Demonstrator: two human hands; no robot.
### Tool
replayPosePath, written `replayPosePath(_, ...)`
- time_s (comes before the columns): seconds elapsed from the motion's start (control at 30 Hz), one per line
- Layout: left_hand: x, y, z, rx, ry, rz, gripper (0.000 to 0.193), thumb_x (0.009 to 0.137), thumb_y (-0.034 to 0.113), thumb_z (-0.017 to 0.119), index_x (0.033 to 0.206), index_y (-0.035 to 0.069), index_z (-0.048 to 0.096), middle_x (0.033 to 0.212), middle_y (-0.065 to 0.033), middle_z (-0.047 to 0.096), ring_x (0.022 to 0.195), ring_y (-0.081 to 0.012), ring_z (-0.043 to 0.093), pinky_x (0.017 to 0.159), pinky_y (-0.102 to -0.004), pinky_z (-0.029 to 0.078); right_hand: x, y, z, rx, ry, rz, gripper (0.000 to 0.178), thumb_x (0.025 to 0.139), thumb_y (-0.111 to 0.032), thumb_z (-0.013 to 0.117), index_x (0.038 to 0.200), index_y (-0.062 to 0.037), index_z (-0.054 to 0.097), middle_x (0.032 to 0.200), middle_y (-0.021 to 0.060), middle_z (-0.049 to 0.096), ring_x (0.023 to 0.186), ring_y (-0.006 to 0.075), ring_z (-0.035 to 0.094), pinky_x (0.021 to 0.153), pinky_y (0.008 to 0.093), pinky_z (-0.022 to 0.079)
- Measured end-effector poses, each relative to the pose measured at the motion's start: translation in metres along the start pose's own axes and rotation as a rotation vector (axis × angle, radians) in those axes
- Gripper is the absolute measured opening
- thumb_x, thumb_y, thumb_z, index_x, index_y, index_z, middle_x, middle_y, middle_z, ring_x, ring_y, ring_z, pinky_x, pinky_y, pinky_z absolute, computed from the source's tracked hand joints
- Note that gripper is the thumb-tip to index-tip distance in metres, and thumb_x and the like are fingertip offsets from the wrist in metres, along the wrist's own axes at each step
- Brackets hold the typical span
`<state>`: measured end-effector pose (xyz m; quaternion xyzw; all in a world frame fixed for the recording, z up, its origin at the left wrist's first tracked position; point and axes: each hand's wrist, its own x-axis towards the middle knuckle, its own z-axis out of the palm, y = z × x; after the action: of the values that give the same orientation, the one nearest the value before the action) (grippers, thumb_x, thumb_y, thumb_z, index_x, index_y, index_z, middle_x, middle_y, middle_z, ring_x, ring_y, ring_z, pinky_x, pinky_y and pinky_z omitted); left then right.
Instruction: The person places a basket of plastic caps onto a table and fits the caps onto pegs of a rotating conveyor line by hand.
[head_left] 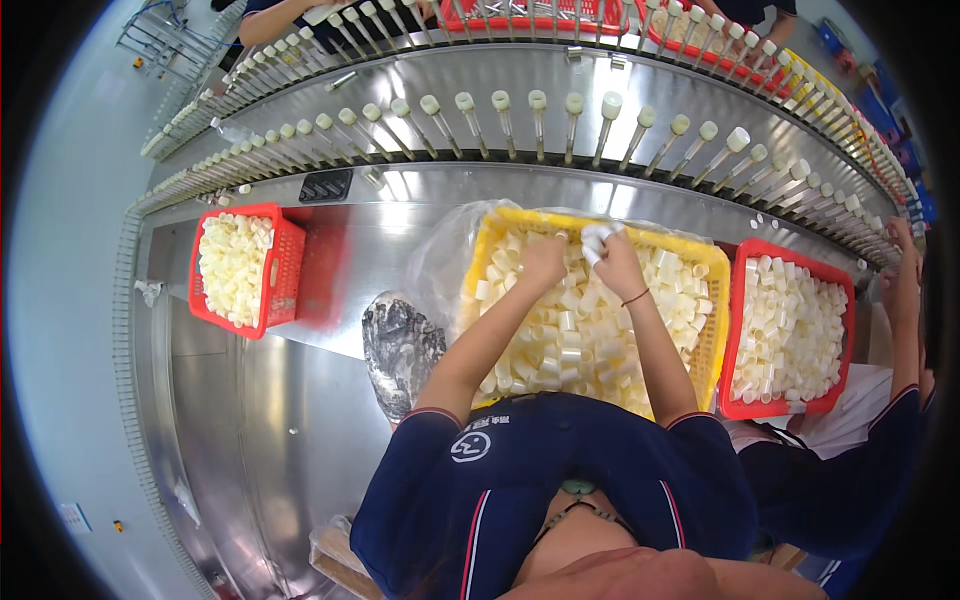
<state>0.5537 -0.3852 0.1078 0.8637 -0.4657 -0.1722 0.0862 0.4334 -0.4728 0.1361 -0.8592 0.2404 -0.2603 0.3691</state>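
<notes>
Head view | left hand (543, 262): fingertips among cream cylindrical pieces (568, 321), grip cannot be told | right hand (621, 268): just beside it, blurred white material (598, 240) at fingertips, grip unclear | pieces: heaped inside yellow basket (721, 300), centre, below the slanted rods (538, 128)

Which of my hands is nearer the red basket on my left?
Left. Your left hand is right of the red basket, over the yellow basket; your right hand is farther right.
</notes>
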Motion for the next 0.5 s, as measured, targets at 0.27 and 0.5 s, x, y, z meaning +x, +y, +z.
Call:
replayPosePath(0.27, -0.017, -0.025, -0.010, -0.492, 0.377, 0.212, 0.032, 0.068, 0.018, 0.063, 0.095, 0.004, 0.057, 0.091, -0.0174, 0.054, 0.078, -0.0290, 0.056, 0.068, -0.0374, 0.047, 0.105, -0.053, -0.055, 0.125, 0.370, -0.199, 0.020, 0.070, -0.009, 0.064, 0.088, -0.0021, 0.058, 0.085, 0.0104, 0.054, 0.076, 0.0221, 0.053, 0.063, 0.0302, 0.047)
replayPosePath(0.5, 0.010, -0.041, -0.108, -0.387, 0.863, 0.167, 0.028, 0.075, 0.015, 0.062, 0.099, 0.002, 0.052, 0.086, -0.0159, 0.052, 0.081, -0.0319, 0.052, 0.072, -0.0383, 0.042, 0.150, -0.079, -0.061, -0.255, 0.276, -0.323, 0.026, 0.074, -0.005, 0.058, 0.099, -0.0012, 0.054, 0.089, 0.0179, 0.055, 0.079, 0.0328, 0.054, 0.071, 0.0380, 0.045)
